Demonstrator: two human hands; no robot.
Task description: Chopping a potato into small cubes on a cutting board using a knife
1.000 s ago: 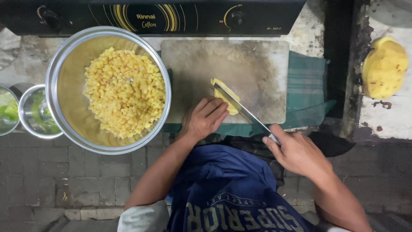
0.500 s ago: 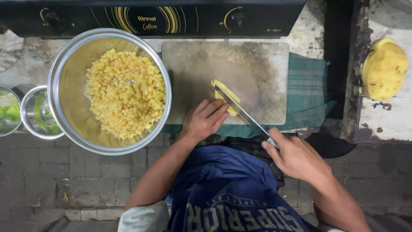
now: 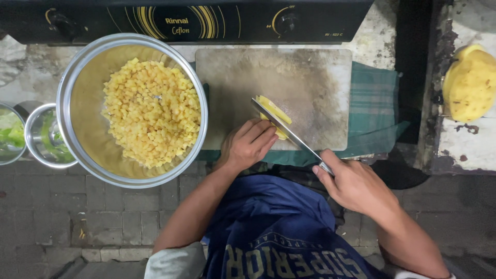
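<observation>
Nearest the body, the right hand point(image 3: 356, 183) is closed around the handle of a knife point(image 3: 287, 129), whose blade slants up and left so its edge lies along the yellow potato piece point(image 3: 274, 114). The left hand point(image 3: 248, 144) presses down on that piece, fingers curled to pin it flat near the front edge of the worn cutting board point(image 3: 310, 82). A green cloth point(image 3: 374, 103) lies beneath the board, likely to steady it. Just left, the big metal bowl point(image 3: 77, 103) of yellow cubes point(image 3: 152, 119) touches the board, handy for scraping. Beyond stands the black stove point(image 3: 206, 20).
</observation>
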